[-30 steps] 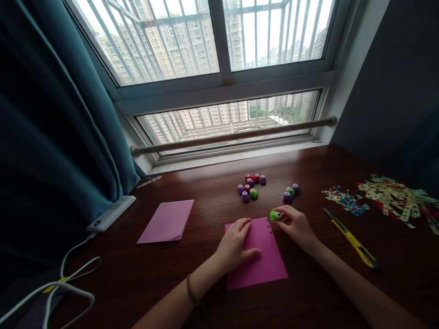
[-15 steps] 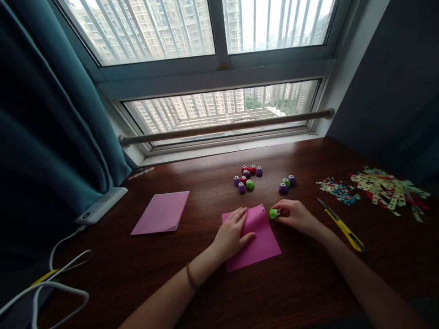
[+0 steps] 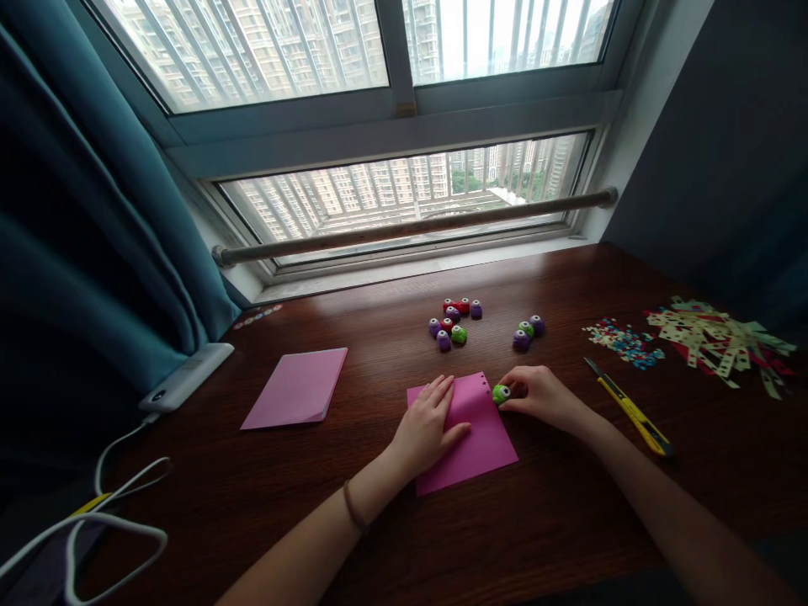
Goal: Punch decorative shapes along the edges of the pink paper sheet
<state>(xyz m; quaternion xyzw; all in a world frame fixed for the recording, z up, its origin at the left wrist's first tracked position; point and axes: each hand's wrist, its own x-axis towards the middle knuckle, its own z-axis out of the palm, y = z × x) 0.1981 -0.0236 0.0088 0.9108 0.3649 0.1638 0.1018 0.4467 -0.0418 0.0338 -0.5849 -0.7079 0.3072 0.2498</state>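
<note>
A bright pink sheet of paper (image 3: 483, 442) lies on the dark wooden table. My left hand (image 3: 433, 427) rests flat on it with the fingers stretched out. At the sheet's right edge, my right hand (image 3: 539, 394) grips a small green paper punch (image 3: 501, 395) between thumb and fingers. Just above the punch, a few small holes run along the edge near the top right corner. Whether the punch's jaws are pressed together I cannot tell.
Several purple, red and green punches (image 3: 459, 335) stand beyond the sheet, with another small group (image 3: 521, 340) to their right. A pink paper stack (image 3: 296, 385) lies left. A yellow utility knife (image 3: 631, 411), paper confetti (image 3: 624, 342) and punched strips (image 3: 713, 337) lie right.
My right hand has shifted the green punch slightly down along the sheet's right edge. More holes show at the corner. My left hand stays in place on the paper.
</note>
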